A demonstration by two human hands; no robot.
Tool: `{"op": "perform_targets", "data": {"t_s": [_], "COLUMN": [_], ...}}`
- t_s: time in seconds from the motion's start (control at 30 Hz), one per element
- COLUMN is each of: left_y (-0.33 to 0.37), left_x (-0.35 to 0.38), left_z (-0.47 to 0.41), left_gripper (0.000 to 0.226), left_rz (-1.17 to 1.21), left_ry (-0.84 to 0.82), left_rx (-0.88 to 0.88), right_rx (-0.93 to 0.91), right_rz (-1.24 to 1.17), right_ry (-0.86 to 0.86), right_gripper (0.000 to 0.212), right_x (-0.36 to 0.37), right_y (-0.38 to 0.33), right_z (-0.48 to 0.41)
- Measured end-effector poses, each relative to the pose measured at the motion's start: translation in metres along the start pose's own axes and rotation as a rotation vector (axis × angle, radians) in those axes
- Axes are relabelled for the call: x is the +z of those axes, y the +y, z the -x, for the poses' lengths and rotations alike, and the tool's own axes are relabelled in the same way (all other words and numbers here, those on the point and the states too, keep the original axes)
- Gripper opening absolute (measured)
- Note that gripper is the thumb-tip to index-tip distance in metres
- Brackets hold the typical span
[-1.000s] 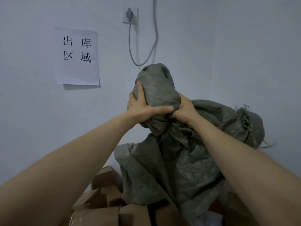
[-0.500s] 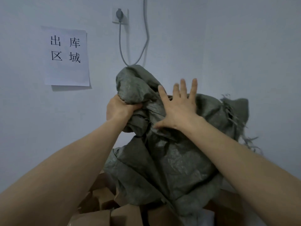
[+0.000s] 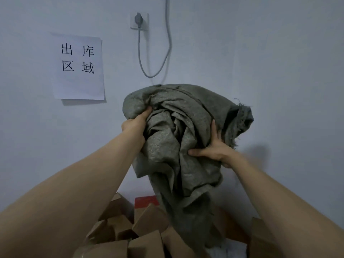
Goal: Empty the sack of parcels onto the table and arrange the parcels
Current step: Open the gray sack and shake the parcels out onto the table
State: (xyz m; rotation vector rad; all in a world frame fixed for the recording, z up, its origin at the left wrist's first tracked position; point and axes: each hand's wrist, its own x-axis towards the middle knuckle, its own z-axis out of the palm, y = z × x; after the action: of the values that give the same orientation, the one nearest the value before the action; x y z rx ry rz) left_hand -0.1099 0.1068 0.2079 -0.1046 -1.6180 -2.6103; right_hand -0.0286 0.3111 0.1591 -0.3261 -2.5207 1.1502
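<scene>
Head view: the grey woven sack (image 3: pixel 182 146) is bunched into a loose bundle and held up in the air at the middle of the picture, in front of a pale wall (image 3: pixel 279 71). Its limp lower end hangs toward 6 o'clock and reaches the heap of parcels (image 3: pixel 149 220), brown cardboard boxes lying tumbled at all angles along the bottom edge from 7 to 5 o'clock. The frayed mouth of the sack sticks out toward 3 o'clock.

The left hand (image 3: pixel 136 123) is on the 9 o'clock side of the bundle, fingers curled tight and dug into a fold of cloth. The right hand (image 3: pixel 214 151) clasps the 4 o'clock side: the thumb stretches toward 9 o'clock and presses into the cloth, one finger lies straight up along it, and the other fingers are tucked out of sight behind the fabric. Both bare forearms run in from the lower corners.

Among the boxes, a red-topped item (image 3: pixel 146 201) shows just at 7 o'clock of the hanging cloth, and something white (image 3: pixel 227 248) lies at the bottom edge near 5 o'clock.

On the wall, a paper sign (image 3: pixel 79 66) with four printed characters hangs at 10 o'clock. A socket (image 3: pixel 139 20) sits at 11 o'clock with a plug in it, and its grey cable (image 3: pixel 163 53) loops down and climbs out of the top edge.
</scene>
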Motion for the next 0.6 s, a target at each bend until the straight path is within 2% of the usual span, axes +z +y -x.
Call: {"op": "perform_targets", "data": {"t_s": [0.17, 0.23, 0.3, 0.33, 0.43, 0.5, 0.53, 0.6], "left_y": [-0.021, -0.026, -0.023, -0.023, -0.020, -0.017, -0.016, -0.008], "left_x": [0.006, 0.008, 0.005, 0.004, -0.003, -0.005, -0.006, -0.006], "left_z": [-0.004, -0.003, 0.001, -0.002, -0.007, -0.003, -0.003, -0.006], "left_gripper": [0.089, 0.081, 0.060, 0.059, 0.079, 0.093, 0.092, 0.087], "left_rz": [-0.057, -0.101, -0.118, -0.112, -0.274, -0.441, -0.508, -0.556], "left_ry": [-0.167, -0.255, -0.323, -0.359, -0.398, -0.358, -0.281, -0.102], "left_rx": [-0.175, -0.231, -0.251, -0.261, -0.336, -0.373, -0.314, 0.001], "right_rx": [-0.059, -0.107, -0.201, -0.233, -0.241, -0.207, -0.201, -0.230], "right_rz": [-0.481, -0.620, -0.646, -0.654, -0.641, -0.701, -0.689, -0.506], "right_ry": [-0.065, -0.063, -0.004, 0.044, 0.168, 0.213, 0.223, 0.262], "right_gripper": [0.157, 0.146, 0.117, 0.099, 0.074, 0.077, 0.084, 0.095], "right_x": [0.030, 0.035, 0.032, 0.031, 0.030, 0.030, 0.028, 0.024], "right_y": [0.005, 0.003, -0.002, -0.005, -0.007, -0.004, -0.001, 0.003], "right_z": [-0.019, -0.017, -0.014, -0.013, -0.018, -0.019, -0.019, -0.019]}}
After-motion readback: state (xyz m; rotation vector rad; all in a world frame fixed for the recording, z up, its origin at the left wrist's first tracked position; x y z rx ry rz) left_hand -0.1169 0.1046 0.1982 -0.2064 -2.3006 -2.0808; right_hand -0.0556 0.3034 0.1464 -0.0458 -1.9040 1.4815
